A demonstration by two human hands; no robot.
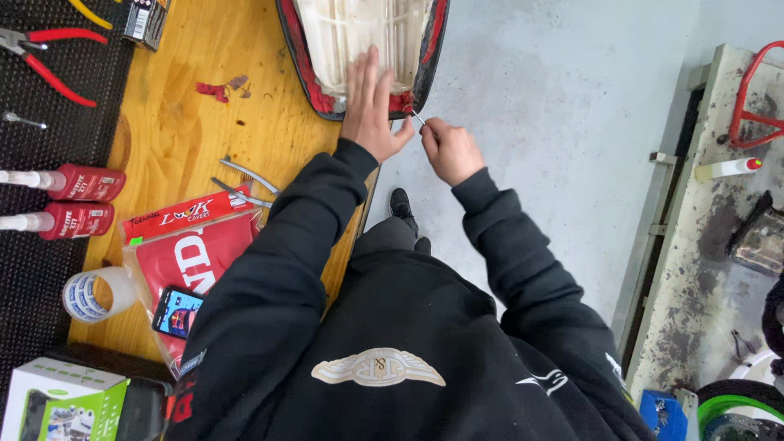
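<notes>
Wooden bench [184, 122] carries seat [367, 49], pliers [245, 186], tape roll [98, 294], phone [175, 312].

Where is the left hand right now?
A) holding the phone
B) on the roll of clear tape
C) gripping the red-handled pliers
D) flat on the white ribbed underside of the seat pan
D: the left hand lies palm-down with fingers spread on the white ribbed seat pan at the bench edge, while the right hand pinches a thin metal tool at the pan's red-covered rim.
</notes>
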